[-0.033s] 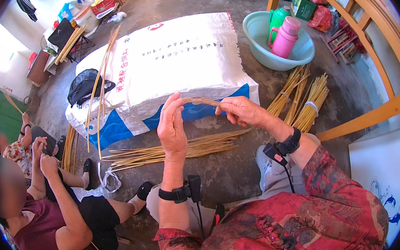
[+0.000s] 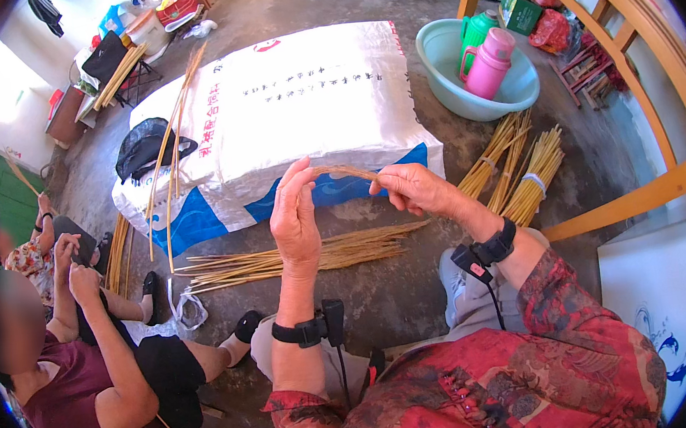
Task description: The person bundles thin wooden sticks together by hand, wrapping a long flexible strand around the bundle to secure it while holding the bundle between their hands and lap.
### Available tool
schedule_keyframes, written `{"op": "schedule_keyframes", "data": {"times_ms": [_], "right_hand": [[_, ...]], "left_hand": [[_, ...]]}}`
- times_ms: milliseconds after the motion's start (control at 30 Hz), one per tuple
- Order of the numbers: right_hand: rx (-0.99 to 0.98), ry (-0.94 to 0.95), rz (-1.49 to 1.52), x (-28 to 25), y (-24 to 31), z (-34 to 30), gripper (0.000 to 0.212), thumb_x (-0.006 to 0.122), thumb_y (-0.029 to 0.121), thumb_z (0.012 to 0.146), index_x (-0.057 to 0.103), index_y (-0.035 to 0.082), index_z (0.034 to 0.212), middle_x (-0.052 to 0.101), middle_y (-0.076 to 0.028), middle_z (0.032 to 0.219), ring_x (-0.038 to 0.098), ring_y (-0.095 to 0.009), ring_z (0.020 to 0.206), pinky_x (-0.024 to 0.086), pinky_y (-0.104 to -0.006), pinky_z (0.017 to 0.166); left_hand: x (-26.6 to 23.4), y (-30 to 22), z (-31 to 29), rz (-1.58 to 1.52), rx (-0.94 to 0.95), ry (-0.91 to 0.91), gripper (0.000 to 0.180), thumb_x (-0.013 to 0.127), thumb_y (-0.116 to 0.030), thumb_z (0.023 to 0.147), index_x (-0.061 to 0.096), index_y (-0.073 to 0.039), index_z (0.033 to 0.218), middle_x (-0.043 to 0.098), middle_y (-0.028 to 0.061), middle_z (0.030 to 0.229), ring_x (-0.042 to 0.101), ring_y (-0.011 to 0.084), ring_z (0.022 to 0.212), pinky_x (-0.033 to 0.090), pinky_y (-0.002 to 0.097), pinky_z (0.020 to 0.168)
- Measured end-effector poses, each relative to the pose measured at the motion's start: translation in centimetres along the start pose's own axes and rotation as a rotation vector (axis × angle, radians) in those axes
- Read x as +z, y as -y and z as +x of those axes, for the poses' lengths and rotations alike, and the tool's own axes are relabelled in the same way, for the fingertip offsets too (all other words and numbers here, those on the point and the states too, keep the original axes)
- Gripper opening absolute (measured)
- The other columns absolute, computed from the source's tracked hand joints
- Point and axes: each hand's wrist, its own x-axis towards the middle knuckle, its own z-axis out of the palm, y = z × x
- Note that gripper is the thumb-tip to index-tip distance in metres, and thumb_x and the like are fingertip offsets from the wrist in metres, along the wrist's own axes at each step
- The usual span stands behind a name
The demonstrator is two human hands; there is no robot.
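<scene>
Tan and thin, the wisp (image 2: 345, 171) lies just above centre, at 12 o'clock, between our two grips. Our right grip (image 2: 413, 191) pinches its 3 o'clock end between thumb and fingers. Our left grip (image 2: 293, 215) stands at the 9 o'clock end, fingers extended; we cannot tell whether it clasps the wisp. Against the preceding frame we find no visible change, so we judge the handling not advanced. The bundle (image 2: 355, 250) lies at 7 o'clock.
</scene>
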Motion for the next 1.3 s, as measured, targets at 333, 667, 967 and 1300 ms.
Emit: {"op": "schedule_keyframes", "data": {"times_ms": [333, 667, 967, 1300], "right_hand": [[-0.168, -0.155, -0.291, 0.8, -0.4, -0.1, 0.031, 0.040, 0.029, 0.091, 0.056, 0.003, 0.091, 0.050, -0.002, 0.056, 0.049, -0.011, 0.054, 0.039, -0.0255, 0.053], [-0.047, 0.044, -0.211, 1.1, 0.6, -0.8, 0.030, 0.039, 0.031, 0.092, 0.057, 0.007, 0.095, 0.047, 0.000, 0.056, 0.043, -0.006, 0.050, 0.036, -0.0211, 0.046], [-0.101, 0.024, -0.258, 1.4, -0.2, -0.5, 0.030, 0.038, 0.029, 0.092, 0.057, 0.006, 0.095, 0.047, 0.000, 0.058, 0.046, -0.006, 0.053, 0.038, -0.0222, 0.050], [-0.490, -0.454, -0.882, 2.0, -1.0, 0.0, 0.018, 0.059, 0.020, 0.077, 0.056, 0.012, 0.092, 0.057, -0.008, 0.079, 0.058, -0.024, 0.073, 0.047, -0.0358, 0.062]], "left_hand": [[-1.4, 1.1, 0.1, -0.836, -0.605, -0.201, 0.043, 0.039, -0.026, 0.092, 0.033, 0.000, 0.126, 0.044, 0.0148, 0.120, 0.055, 0.0284, 0.096, 0.048, 0.0360, 0.074], [-0.4, 0.8, 0.0, -0.876, -0.607, -0.036, 0.025, 0.044, -0.013, 0.090, 0.046, -0.001, 0.112, 0.055, 0.0120, 0.105, 0.054, 0.0237, 0.099, 0.047, 0.0356, 0.080], [-0.2, 0.7, 0.0, -0.558, -0.494, -0.011, 0.017, 0.045, -0.010, 0.090, 0.051, -0.001, 0.103, 0.058, 0.0105, 0.099, 0.057, 0.0187, 0.093, 0.048, 0.0318, 0.077], [1.9, 0.3, -1.7, -0.884, -0.943, 0.119, 0.027, 0.045, -0.020, 0.090, 0.048, 0.001, 0.106, 0.056, 0.0141, 0.097, 0.058, 0.0253, 0.090, 0.050, 0.0370, 0.072]]}}
